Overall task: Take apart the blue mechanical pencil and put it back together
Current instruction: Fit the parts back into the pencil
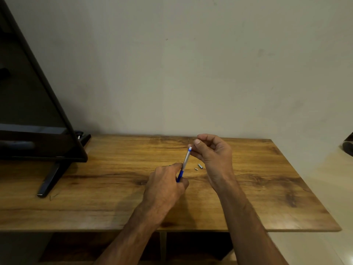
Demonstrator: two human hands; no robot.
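The blue mechanical pencil [185, 162] stands tilted above the wooden table [107, 188], its silver barrel uppermost and its blue grip low. My left hand [164, 186] grips the blue lower end. My right hand [212, 152] pinches the white and blue top end between thumb and fingers. Two small loose parts lie on the table just right of the pencil: a metal cap [200, 166] and a tiny pale piece [196, 169].
A black television [36, 115] on a slanted black foot [51, 178] takes up the table's left end. A plain wall runs behind the table. A dark object [348, 144] shows at the right edge, off the table.
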